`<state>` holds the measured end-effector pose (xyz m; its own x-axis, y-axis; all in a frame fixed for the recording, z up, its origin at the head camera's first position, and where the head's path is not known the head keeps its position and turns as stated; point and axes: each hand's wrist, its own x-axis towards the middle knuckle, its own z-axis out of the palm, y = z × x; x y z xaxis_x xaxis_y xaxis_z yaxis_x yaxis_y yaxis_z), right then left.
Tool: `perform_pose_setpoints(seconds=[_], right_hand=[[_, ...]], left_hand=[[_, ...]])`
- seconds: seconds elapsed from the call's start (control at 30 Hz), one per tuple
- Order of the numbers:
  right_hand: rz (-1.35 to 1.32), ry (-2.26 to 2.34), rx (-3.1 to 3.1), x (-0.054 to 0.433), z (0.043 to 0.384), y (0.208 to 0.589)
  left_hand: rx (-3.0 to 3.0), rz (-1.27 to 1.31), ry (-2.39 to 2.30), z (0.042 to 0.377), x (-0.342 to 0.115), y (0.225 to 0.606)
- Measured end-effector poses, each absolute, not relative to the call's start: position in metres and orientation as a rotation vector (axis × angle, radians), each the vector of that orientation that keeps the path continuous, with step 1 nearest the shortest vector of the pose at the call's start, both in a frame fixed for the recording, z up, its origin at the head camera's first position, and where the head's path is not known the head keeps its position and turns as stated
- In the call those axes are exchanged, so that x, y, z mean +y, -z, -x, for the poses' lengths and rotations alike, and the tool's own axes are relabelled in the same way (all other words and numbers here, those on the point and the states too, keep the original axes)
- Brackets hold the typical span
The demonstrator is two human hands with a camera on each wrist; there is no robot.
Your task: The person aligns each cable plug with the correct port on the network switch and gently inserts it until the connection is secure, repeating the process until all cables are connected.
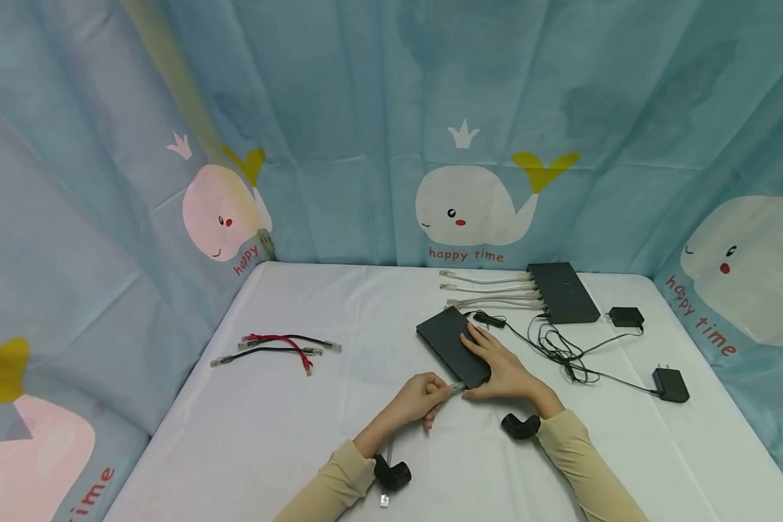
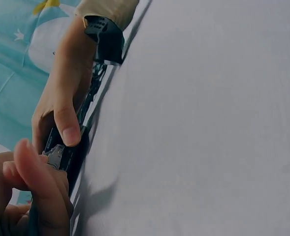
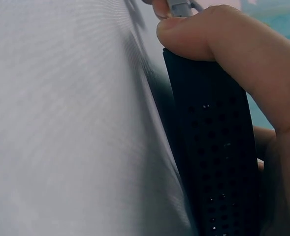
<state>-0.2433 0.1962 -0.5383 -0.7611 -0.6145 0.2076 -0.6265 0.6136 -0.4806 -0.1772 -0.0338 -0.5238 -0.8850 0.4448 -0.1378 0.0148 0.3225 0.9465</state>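
A black network switch (image 1: pixel 449 342) lies aslant on the white table, its vented side (image 3: pixel 213 142) filling much of the right wrist view. My right hand (image 1: pixel 504 368) grips it, fingers over the top and thumb at the near end. At that near end my left hand (image 1: pixel 419 398) pinches the clear plug (image 2: pixel 55 155) of a network cable. The plug is against the switch's port side; how deep it sits I cannot tell. Under the left wrist a thin cable shows, ending in another clear plug (image 1: pixel 384 500); most of its length is hidden.
Several black and red network cables (image 1: pixel 270 346) lie at the left. Behind stands a second black switch (image 1: pixel 563 293) with several pale cables (image 1: pixel 489 290) at its left side. Tangled black cords (image 1: pixel 564 355) lead to two power adapters (image 1: pixel 626 317) at the right. A whale-print curtain (image 1: pixel 365 145) surrounds the table.
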Motion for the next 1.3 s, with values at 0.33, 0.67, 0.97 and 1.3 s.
perform_pose_setpoints(seconds=[0.33, 0.67, 0.97, 1.3], right_hand=[[-1.104, -0.843, -2.776, 0.196, 0.242, 0.535], [-1.093, -0.865, -2.800, 0.195, 0.243, 0.536], [-1.080, -0.905, -2.821, 0.197, 0.243, 0.535], [-1.072, -0.984, -2.800, 0.201, 0.245, 0.537]], left_hand=[[1.968, -0.283, -1.731, 0.173, -0.028, 0.525], [1.890, -0.186, -1.778, 0.169, -0.023, 0.529], [1.864, -0.234, -1.796, 0.168, -0.022, 0.530], [1.833, -0.241, -1.825, 0.169, -0.022, 0.530]])
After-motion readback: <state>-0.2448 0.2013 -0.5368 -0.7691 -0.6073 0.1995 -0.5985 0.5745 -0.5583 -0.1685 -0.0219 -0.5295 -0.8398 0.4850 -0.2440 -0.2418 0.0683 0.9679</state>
